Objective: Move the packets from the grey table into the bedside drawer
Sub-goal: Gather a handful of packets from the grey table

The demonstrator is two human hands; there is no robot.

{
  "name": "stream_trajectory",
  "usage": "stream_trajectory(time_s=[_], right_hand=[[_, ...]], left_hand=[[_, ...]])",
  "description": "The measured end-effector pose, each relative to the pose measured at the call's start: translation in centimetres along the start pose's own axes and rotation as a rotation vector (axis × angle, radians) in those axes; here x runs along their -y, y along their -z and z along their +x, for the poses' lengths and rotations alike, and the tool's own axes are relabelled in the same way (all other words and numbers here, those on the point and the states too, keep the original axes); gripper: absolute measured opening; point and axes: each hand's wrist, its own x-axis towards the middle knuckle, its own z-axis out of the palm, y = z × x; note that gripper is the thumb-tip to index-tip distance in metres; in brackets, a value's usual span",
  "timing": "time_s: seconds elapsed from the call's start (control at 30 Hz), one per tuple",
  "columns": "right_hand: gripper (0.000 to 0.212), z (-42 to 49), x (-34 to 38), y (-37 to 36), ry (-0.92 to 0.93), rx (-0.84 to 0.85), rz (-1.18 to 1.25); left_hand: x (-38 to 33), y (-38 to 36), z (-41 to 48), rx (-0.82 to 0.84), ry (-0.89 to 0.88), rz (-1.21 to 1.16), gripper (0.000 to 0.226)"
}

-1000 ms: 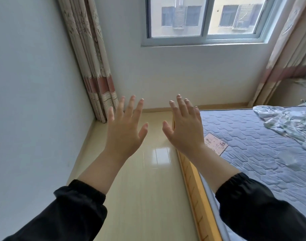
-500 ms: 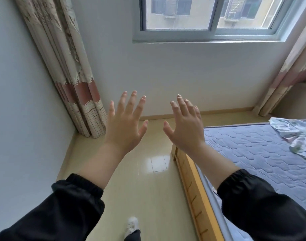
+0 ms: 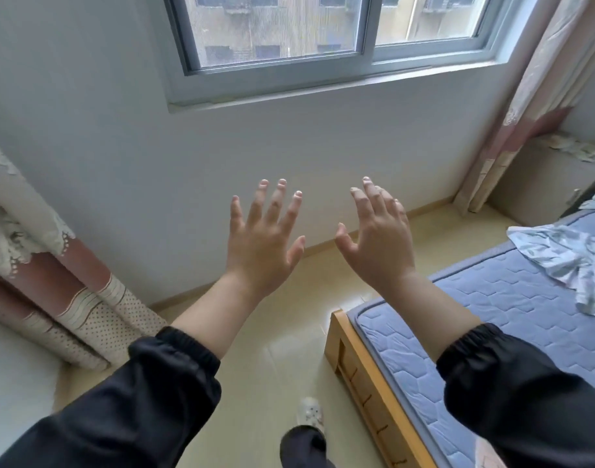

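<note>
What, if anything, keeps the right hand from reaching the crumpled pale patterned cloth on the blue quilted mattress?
Probably nothing: yes. The right hand is open and empty, raised near the corner of the blue quilted mattress. Nothing stands between it and the crumpled pale patterned cloth further right.

legible text, labels, brands, numbers, signs: none.
mattress, right: a pale pink patch at its near edge, cut off by the frame; no characters can be read.
shoe, near centre: small dark marks on the toe, too small to tell whether they are print.
</note>
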Motion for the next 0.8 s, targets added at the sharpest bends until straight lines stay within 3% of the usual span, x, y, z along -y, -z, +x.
stream_trajectory(time_s=[0.23,0.47,0.8], right_hand=[[0.061,15.1,-8.0,-12.0,-0.107,-0.07,0.023],[0.061,29.5,-15.6,-19.3,-0.218,-0.081,-0.015],[0.059,45.0,-30.8,-30.0,-0.39,-0.125,-0.197]], left_hand=[[3.0,-10.2,19.9,-0.007,-0.144,0.044,0.069],[3.5,-17.2,38.7,0.005,-0.213,-0.034,0.07],[-0.4,-30.7,63.0,-0.085,-0.475,-0.105,0.069]])
